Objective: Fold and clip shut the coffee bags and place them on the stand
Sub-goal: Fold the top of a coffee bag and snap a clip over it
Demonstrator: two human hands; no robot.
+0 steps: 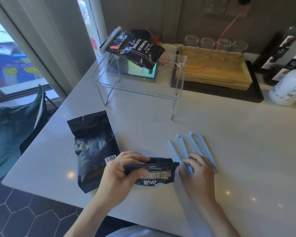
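My left hand (125, 170) pinches the folded top of a small black coffee bag (158, 177) with gold lettering, near the counter's front edge. My right hand (197, 170) grasps the near end of a light blue bag clip (177, 153), just right of that bag. A second blue clip (203, 147) lies open beside it. A larger black coffee bag (94, 149) lies flat and unclipped to the left. On the clear acrylic stand (176, 93) rests another coffee bag (137, 48), closed with a clip (110, 39).
Under the stand lies a tablet (143, 72). Behind it, upturned glasses (207, 43) sit on a wooden tray (219, 74) with an orange cable. A white bottle (289, 88) stands at the right. The white counter (229, 134) ends at left above a green chair (19, 124).
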